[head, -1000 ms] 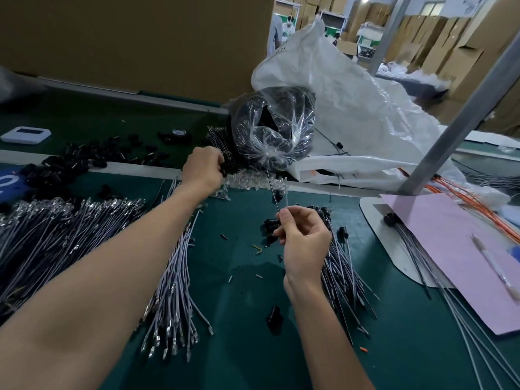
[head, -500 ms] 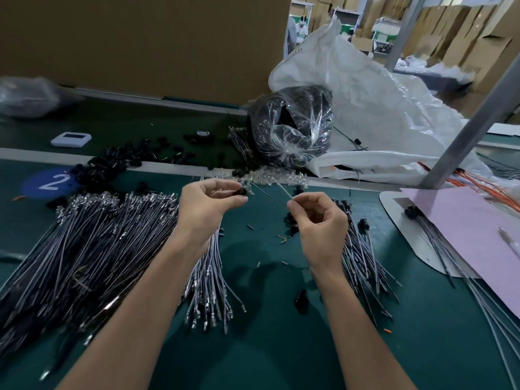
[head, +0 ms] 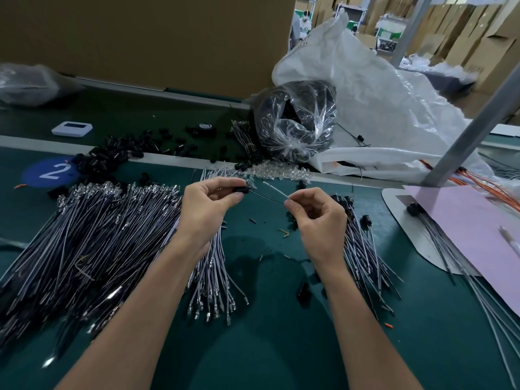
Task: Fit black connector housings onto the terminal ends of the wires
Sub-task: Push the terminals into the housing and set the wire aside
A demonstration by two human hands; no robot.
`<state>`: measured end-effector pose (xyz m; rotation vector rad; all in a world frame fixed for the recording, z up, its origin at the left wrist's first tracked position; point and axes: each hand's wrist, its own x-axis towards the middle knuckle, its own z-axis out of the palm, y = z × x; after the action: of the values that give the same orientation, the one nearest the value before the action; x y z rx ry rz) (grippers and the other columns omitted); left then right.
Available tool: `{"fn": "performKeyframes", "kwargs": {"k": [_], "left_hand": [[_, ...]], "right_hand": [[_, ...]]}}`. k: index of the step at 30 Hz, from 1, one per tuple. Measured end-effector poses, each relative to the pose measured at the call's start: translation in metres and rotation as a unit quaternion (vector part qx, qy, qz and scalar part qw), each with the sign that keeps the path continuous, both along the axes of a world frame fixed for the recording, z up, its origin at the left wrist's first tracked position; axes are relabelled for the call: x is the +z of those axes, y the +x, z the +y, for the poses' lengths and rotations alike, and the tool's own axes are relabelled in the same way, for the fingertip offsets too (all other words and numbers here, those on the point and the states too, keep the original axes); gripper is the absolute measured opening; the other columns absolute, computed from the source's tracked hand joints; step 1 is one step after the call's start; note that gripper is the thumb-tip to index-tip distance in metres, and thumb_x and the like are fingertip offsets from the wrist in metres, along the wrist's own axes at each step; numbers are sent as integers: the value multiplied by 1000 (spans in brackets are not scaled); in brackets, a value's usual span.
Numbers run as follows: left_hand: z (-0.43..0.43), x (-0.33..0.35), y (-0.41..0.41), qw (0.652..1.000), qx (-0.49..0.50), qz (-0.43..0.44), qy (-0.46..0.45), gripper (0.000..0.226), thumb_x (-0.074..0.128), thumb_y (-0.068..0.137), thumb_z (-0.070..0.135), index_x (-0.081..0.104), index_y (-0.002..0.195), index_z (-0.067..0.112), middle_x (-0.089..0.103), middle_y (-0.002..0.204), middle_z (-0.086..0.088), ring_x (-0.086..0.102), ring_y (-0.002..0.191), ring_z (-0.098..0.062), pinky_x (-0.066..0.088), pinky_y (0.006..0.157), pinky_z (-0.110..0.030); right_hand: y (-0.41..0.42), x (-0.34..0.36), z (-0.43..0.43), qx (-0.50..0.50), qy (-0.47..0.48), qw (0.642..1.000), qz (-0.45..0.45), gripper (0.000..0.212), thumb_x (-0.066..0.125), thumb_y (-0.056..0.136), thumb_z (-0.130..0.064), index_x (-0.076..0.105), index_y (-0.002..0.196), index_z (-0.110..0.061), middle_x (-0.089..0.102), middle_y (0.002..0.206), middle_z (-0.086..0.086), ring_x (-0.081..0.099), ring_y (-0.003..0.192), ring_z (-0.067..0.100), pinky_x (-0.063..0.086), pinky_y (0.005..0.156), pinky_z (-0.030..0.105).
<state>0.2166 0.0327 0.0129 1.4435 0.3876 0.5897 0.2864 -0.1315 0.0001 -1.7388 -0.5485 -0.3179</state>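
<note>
My left hand (head: 209,202) pinches a small black connector housing (head: 242,189) between thumb and fingers above the green mat. My right hand (head: 316,213) pinches two thin wires (head: 274,190), one dark and one white, whose free ends point left. The dark wire's end reaches the housing; whether it is inside I cannot tell. A big pile of grey terminal wires (head: 84,237) lies to the left, a smaller bunch (head: 213,274) runs under my left wrist, and wires fitted with housings (head: 363,249) lie under my right hand.
Loose black housings (head: 118,156) litter the mat's far edge beside a blue "2" sticker (head: 50,171). A clear bag of black parts (head: 295,119) and a white sack (head: 380,108) stand behind. A grey post (head: 464,136), pink sheet (head: 472,226) and orange wires (head: 495,190) fill the right.
My left hand came back from the housings at the mat's far edge holding one housing, and now meets the wire ends held by my right hand. The camera has tilted down.
</note>
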Motion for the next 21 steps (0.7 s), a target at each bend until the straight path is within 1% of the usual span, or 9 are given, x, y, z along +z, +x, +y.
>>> {"fn": "performKeyframes", "kwargs": {"k": [5,9,13,18,21], "left_hand": [[2,-2,0,1000,19,7,5,28,73,80,-5,76,85,22,76,81,7,68,76,-2,50,70,-11],[5,-3,-1,1000,28,10,2,27,73,81,-4,76,87,22,76,85,3,69,80,-6,53,76,-15],[3,-3,-2,1000,1,9,12,28,72,80,-7,76,88,20,76,83,5,69,78,-3,51,74,-12],[2,-4,-2,999,-18,21,30,26,72,80,-6,77,91,17,77,88,1,70,83,-6,53,80,-15],[2,-4,-2,999,-28,18,12,27,71,80,-7,76,91,17,76,90,-2,71,88,-13,54,87,-22]], "right_hand": [[1,2,-2,-5,21,1000,10,14,76,82,-3,69,82,-15,69,75,-5,65,70,13,55,69,24],[1,2,-3,7,19,1000,13,13,76,81,-3,70,82,-14,70,76,-4,66,71,12,56,71,25],[0,1,-2,12,8,1000,10,12,76,82,-2,70,83,-13,70,77,-2,67,72,15,56,72,26],[1,1,-1,7,12,1000,10,15,75,82,-2,69,81,-16,69,76,-5,66,71,12,55,70,24],[2,0,-1,-5,17,1000,11,14,75,82,-4,69,81,-17,69,75,-5,66,70,13,55,69,26]]}}
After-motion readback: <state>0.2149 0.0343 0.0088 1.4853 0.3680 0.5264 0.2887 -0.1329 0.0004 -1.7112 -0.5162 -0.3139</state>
